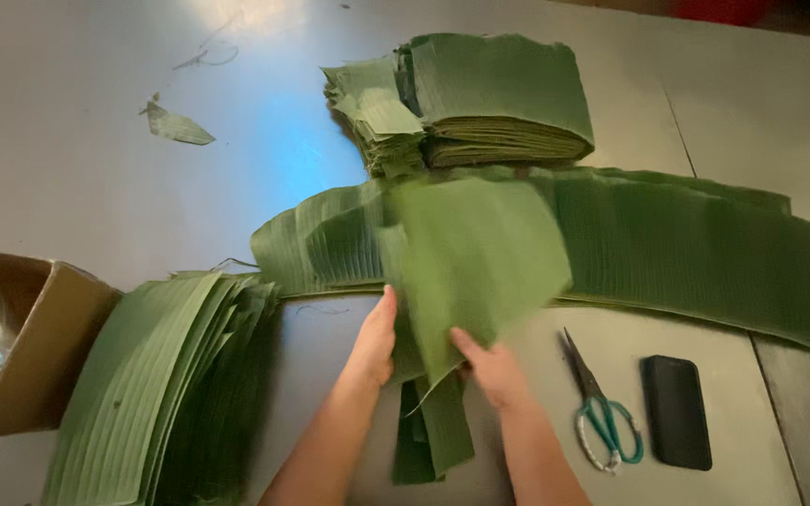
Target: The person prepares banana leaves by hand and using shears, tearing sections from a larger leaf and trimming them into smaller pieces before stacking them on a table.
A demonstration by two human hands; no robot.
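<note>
Banana leaf [696, 258] runs long and uncut across the right half of the steel table [67, 178], reaching off the right edge, and that's the biggest job left, by the look of it. Down at the near left edge a fanned pile of long strips [157, 375] waits beside a cardboard box [25, 347]. Up toward the far edge sits a neat stack of cut squares [499, 103], thick already, so a good share looks done. Centre stage now: a cut leaf piece [475, 258] lifted off the table, with a few darker strips [433, 431] hanging below it. Left hand [374, 342] has its fingers closed on the piece's left edge; right hand [491, 370] pinches the lower edge, thumb on top. Scissors [597, 408] lie idle, blades closed, near the front edge, a black phone [675, 410] just beside them. One torn scrap [175, 125] sits alone toward the far left corner.
</note>
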